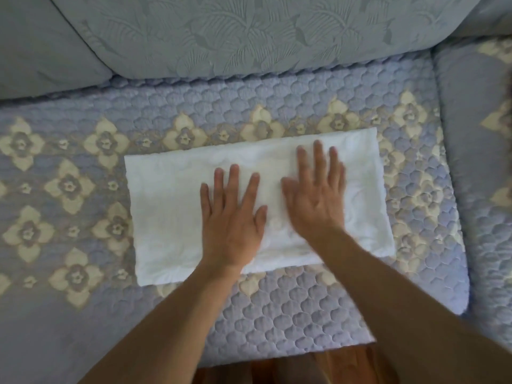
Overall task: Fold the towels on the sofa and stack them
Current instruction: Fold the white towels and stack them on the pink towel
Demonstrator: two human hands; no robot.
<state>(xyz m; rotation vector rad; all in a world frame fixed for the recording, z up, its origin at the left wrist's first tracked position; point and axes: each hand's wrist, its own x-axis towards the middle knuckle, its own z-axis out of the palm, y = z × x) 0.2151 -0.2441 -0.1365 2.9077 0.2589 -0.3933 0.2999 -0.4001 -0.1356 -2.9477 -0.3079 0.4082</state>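
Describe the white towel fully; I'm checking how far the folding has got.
The white towel lies flat on the sofa's quilted seat cover as a long, slightly skewed rectangle, apparently already folded. Its cloth looks soft, with a faint embossed pattern. Its edges look straight and its surface smooth. Both hands press on it palm down, fingers straight and spread: the left hand near its middle, the right hand just right of that. No other towel shows.

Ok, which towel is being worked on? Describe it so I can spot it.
On the quilted blue sofa seat with cream flowers, look in front of the grey back cushion. The towel is a plain white rectangle lying flat, with the left hand and right hand pressed on it.
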